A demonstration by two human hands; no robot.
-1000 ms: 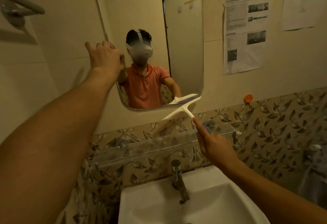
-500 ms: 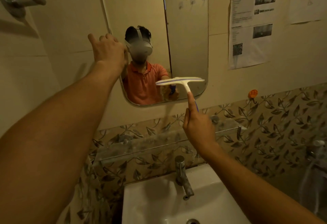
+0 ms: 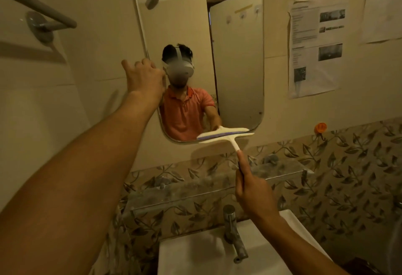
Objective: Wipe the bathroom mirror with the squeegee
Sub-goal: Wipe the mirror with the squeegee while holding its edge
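The rounded bathroom mirror (image 3: pixel 237 61) hangs on the beige wall above the basin. My left hand (image 3: pixel 144 79) grips the mirror's left edge at mid height, fingers curled around the rim. My right hand (image 3: pixel 253 190) holds the handle of a white squeegee (image 3: pixel 224 136), index finger stretched along the stem. The squeegee's blade lies nearly level across the mirror's bottom right edge, partly over the wall below. The glass reflects a person in an orange shirt with a headset.
A glass shelf (image 3: pixel 217 184) runs under the mirror. Below it stand a chrome tap (image 3: pixel 233 231) and a white basin (image 3: pixel 195 255). A towel rail (image 3: pixel 39 14) is at the upper left. Printed papers (image 3: pixel 315 46) and an orange hook (image 3: pixel 320 127) are on the right wall.
The squeegee rose from the mirror's lower right corner onto the glass, then came back down to the bottom edge. My left hand stayed on the mirror's left edge. The camera tilted up.
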